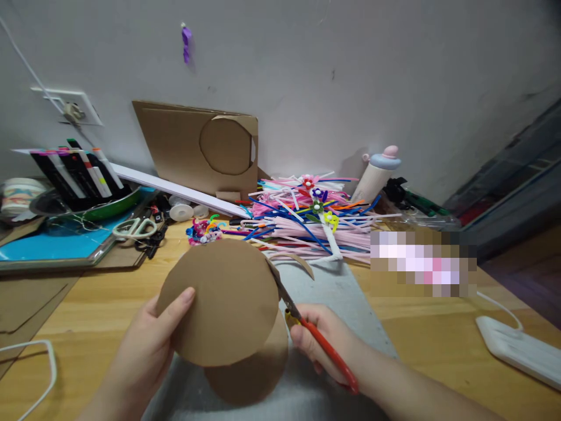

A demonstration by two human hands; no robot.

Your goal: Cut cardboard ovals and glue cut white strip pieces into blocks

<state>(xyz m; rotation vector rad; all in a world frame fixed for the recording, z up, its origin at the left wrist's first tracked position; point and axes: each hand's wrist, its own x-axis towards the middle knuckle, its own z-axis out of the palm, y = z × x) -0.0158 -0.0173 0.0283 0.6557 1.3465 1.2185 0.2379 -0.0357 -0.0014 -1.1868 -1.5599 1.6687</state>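
My left hand [146, 345] grips two stacked brown cardboard discs [221, 298], thumb pressed on the front one, held above the wooden table [87, 316]. My right hand [326, 342] is closed round red-handled scissors [307, 324]. The blades meet the upper right edge of the front disc, where a thin curved cardboard strip [295, 261] curls away. The lower disc [249, 368] peeks out beneath the front one.
A pile of coloured pipe cleaners [307, 219] lies behind, with a pink-capped bottle [377, 172]. Cardboard with a round hole [205, 149] leans on the wall. White scissors [134, 228], a marker tray [79, 175] and a blue mat [48, 242] sit left. A white power strip [517, 348] lies right.
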